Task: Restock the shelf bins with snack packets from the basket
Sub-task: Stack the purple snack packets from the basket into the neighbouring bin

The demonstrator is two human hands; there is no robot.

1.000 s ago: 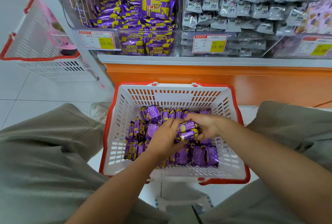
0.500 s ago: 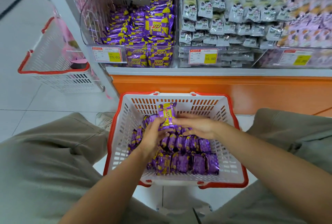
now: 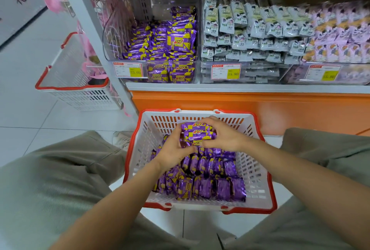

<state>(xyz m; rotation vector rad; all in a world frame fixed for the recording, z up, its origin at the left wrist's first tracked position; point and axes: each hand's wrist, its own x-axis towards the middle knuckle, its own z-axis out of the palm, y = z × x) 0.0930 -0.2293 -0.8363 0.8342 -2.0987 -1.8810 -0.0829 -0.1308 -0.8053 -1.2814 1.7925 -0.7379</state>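
Both hands have risen out of the heap they were digging in a second ago, and the single packet that stood upright between them half a second ago has given way to a small stack of purple packets [image 3: 197,132] lying flat. That stack sits squarely inside the grip. The left hand [image 3: 174,149] clasps its left end with curled fingers and the thumb underneath, and the right hand [image 3: 224,135] wraps over its right end and top, so the two grips close on it from opposite sides. It is held above the far half of the basket [image 3: 144,145], near the far wall at the centre of the frame. The loose packets [image 3: 210,179] lie packed in rows below and nearer the camera. Directly above, in the upper middle, the clear bin [image 3: 112,49] holds matching purple packets behind a price tag [image 3: 128,69]. Grey packets [image 3: 250,33] fill the neighbouring bin to its right. At left a second basket [image 3: 70,87] stands on the floor.
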